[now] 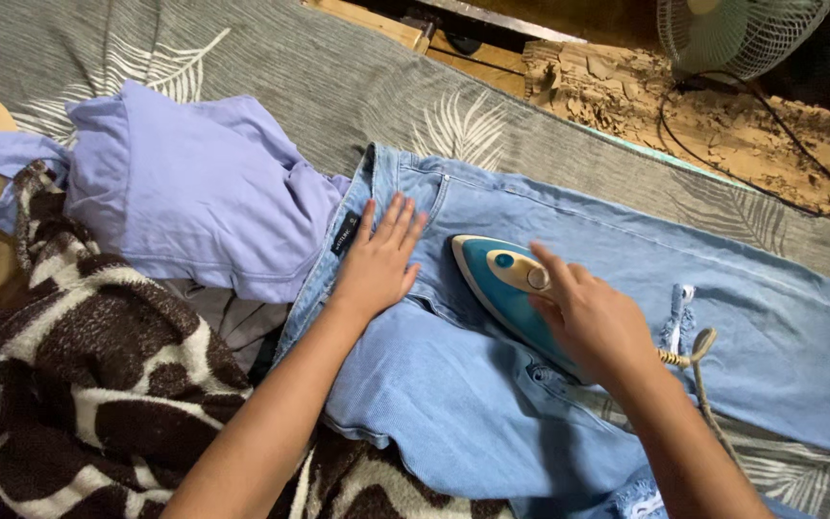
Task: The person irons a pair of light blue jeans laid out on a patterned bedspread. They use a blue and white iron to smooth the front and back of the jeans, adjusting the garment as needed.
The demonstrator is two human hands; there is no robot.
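L hand (pixel 375 261) is lying flat on jeans (pixel 492 384) near waistband, fingers apart | R hand (pixel 596 322) is gripping iron (pixel 497 284), fingers clamped on handle | iron is sitting on jeans, tip pointing to L hand | jeans are spreading over grey leaf-print cloth (pixel 338 86) | purple shirt (pixel 204 187) & brown-white blanket (pixel 117 384) are lying at left.

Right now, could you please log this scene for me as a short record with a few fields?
Left hand: flat, palm down on the light blue jeans, near the waistband
Right hand: gripping the blue and white iron, soleplate on the jeans
Cord: trails from the iron toward the person
Beside: lilac garment, brown and white blanket
Surface: grey leaf-print cover
Background: fan
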